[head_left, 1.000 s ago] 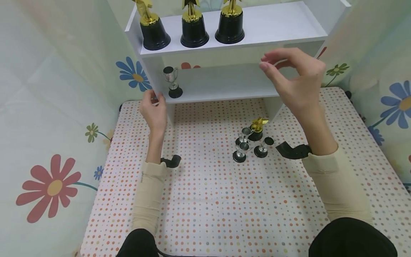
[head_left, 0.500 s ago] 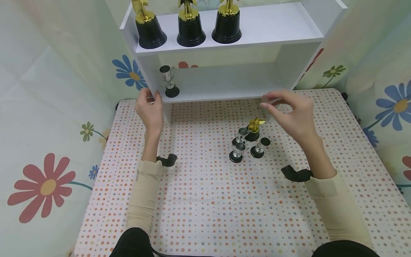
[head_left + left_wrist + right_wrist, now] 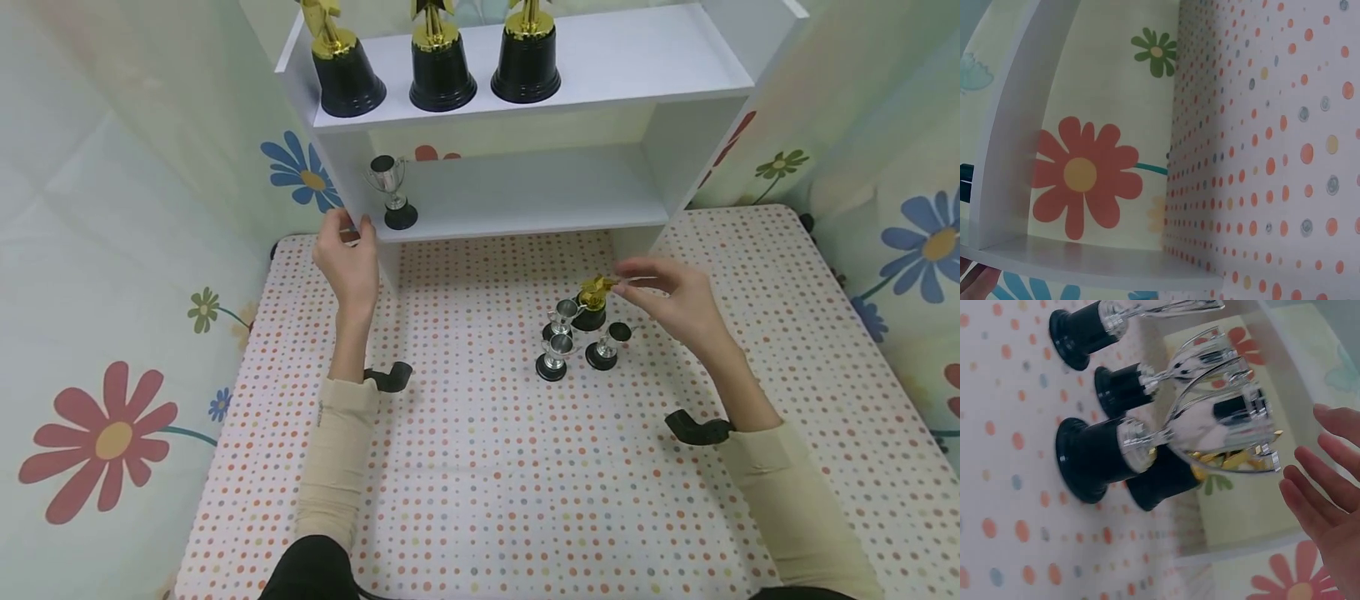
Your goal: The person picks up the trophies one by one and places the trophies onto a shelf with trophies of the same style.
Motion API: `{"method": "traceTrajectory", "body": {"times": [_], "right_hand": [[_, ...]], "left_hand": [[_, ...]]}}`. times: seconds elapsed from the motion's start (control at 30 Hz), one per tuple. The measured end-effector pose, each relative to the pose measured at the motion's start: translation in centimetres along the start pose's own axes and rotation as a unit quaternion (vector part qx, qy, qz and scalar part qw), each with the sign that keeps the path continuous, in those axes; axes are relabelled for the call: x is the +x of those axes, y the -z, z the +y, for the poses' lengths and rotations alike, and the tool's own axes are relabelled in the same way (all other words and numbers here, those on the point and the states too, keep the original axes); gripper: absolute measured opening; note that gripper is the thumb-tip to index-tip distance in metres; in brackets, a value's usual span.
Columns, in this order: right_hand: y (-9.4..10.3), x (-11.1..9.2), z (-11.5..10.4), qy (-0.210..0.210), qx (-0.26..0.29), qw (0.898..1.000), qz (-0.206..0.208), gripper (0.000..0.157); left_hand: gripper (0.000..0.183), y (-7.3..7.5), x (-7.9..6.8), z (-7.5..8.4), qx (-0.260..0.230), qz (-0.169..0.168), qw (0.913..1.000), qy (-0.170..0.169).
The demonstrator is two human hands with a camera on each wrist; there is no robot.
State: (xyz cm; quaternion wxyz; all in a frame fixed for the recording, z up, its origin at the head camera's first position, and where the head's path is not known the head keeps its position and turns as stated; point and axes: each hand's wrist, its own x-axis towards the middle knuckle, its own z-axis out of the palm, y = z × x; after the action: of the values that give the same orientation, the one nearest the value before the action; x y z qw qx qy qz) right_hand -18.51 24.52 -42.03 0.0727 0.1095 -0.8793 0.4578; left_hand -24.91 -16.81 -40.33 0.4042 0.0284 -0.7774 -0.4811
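Note:
In the head view, my left hand [image 3: 347,262] holds the left side panel of the white shelf unit [image 3: 525,196] at the lower board, thumb and fingers on either side of it. My right hand [image 3: 671,302] is just right of a small gold-topped trophy [image 3: 592,315] on a black base, fingertips close to its top, thumb and fingers spread. Three silver trophy cups stand around it: a front one [image 3: 553,360], a rear one [image 3: 564,318] and a right one [image 3: 604,348]. The right wrist view has the fingers [image 3: 1329,487] apart from the nearest silver cup [image 3: 1216,428].
Another silver trophy cup [image 3: 393,196] stands at the left end of the lower board. Three large gold-topped trophies occupy the upper board's left half, including a middle one [image 3: 441,75]. The dotted tabletop [image 3: 480,483] spreads in front; flowered curtains [image 3: 112,275] enclose the sides.
My right hand has come down from in front of the shelf's right side to beside the small gold-topped trophy. The left hand has kept its place on the side panel.

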Motion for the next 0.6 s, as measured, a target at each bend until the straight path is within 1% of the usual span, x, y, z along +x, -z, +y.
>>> {"method": "traceTrajectory", "body": {"times": [0.17,0.27,0.37,0.5,0.6], "right_hand": [[-0.4,0.4,1.9,-0.032,0.022,0.999,-0.037,0.045],[-0.4,0.7,3.3,-0.056,0.037,0.995,-0.077,0.053],[-0.6,0.9,4.5,-0.077,0.052,0.989,-0.116,0.060],[-1.4,1.3,5.6,-0.092,0.054,0.985,-0.139,0.067],[-2.0,1.9,6.1,-0.096,0.039,0.984,-0.148,0.068]], "left_hand": [[0.013,0.0,0.0,-0.2,0.001,-0.006,0.9999,-0.016],[0.011,-0.2,-0.1,-0.1,0.001,-0.004,0.9998,-0.021],[0.012,-0.3,-0.2,0.0,0.000,-0.009,0.9999,-0.015],[0.013,-0.2,-0.3,0.0,0.002,-0.012,0.9999,-0.003],[0.012,-0.1,-0.3,-0.1,0.001,-0.006,1.0000,-0.002]]}}
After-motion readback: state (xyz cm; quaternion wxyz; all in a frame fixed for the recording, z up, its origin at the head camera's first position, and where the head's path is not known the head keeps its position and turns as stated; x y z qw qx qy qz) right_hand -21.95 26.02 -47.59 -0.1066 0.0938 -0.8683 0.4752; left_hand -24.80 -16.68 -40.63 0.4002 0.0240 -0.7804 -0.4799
